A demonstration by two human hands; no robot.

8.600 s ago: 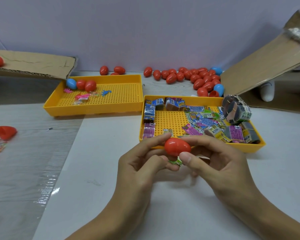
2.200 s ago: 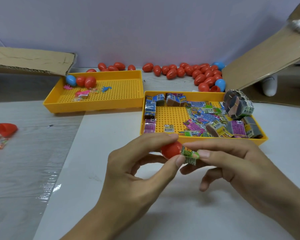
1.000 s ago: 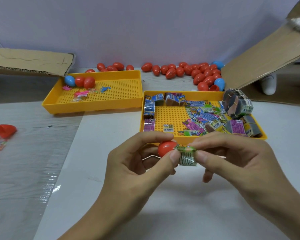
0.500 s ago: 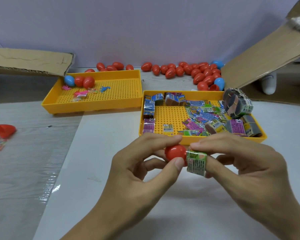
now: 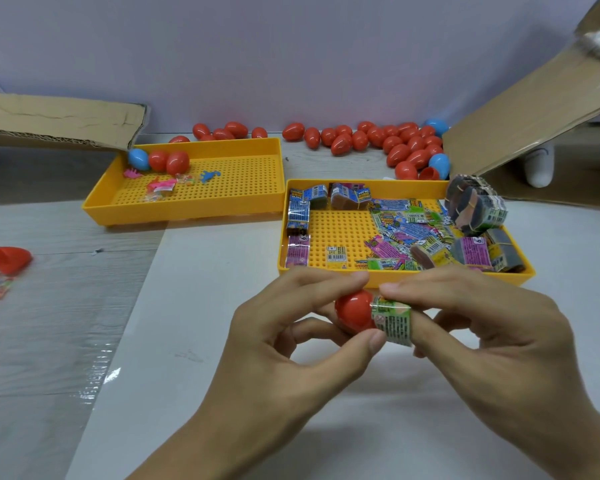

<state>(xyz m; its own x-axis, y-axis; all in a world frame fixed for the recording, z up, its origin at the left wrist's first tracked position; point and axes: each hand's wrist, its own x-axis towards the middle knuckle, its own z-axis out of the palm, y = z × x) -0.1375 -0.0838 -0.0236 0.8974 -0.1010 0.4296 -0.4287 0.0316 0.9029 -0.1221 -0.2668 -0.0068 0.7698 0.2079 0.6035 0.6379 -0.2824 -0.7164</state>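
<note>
left hand (image 5: 284, 341): curled, grasping – forefinger on top of the red egg (image 5: 354, 311), thumb tip under it, the other fingers tucked below.
right hand (image 5: 492, 341): curled, pinching the printed sleeve (image 5: 394, 323), forefinger along its top edge, thumb behind and below it.
red egg: held clear of the white table (image 5: 194, 306), in mid-air between the two hands, just in front of the near tray's front wall.
printed sleeve: green, small print facing the camera, sitting over the egg's right end and touching it; how far the egg goes inside – cannot tell.
near tray (image 5: 499, 277): yellow, perforated floor, loose printed sleeves heaped on its right half, banded bundles stacked at the right rim, a few bundles along the left and back walls.
far tray (image 5: 187, 214): yellow, to the back left, touching the near tray at a corner; one blue egg and two red ones in its back left corner, small pink and blue bits beside them.
loose eggs (image 5: 409, 147): mostly red, a few blue, strewn along the wall behind both trays.
cardboard flaps (image 5: 59, 119): one at back left, one tilted at the right.
red shells (image 5: 11, 258): at the left edge, well apart from the hands.
</note>
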